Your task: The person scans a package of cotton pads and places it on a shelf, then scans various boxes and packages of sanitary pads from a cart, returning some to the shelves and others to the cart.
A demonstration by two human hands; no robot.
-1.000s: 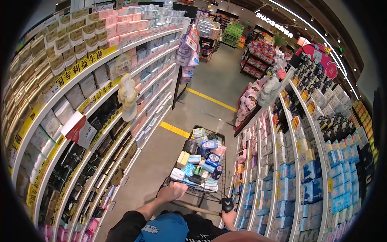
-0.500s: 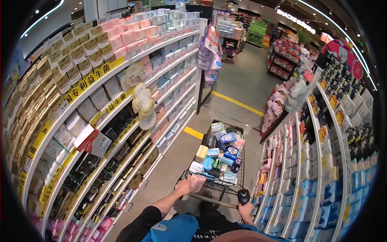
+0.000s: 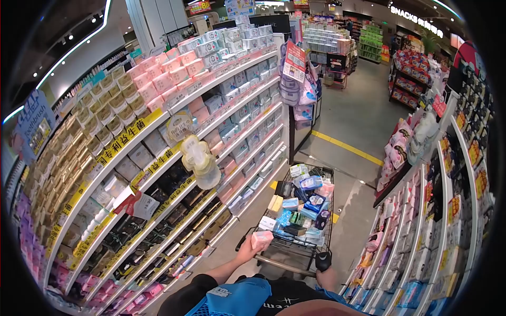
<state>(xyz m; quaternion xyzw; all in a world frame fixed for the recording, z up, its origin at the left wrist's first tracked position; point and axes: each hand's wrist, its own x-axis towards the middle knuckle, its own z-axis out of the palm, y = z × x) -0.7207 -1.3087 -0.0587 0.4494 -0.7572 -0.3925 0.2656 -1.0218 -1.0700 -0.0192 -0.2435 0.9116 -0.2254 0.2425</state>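
Pink pack held above the near left corner of the shopping cart.

Our left hand [image 3: 246, 249] pinches the pink pack [image 3: 262, 240] beside the cart handle [image 3: 285, 265]; our right hand [image 3: 327, 278] is closed at the handle's right end, against a black object [image 3: 323, 260]. Assorted packs [image 3: 299, 217] fill the shopping cart [image 3: 330, 231], between stocked shelves [image 3: 174, 158] on our left and right.
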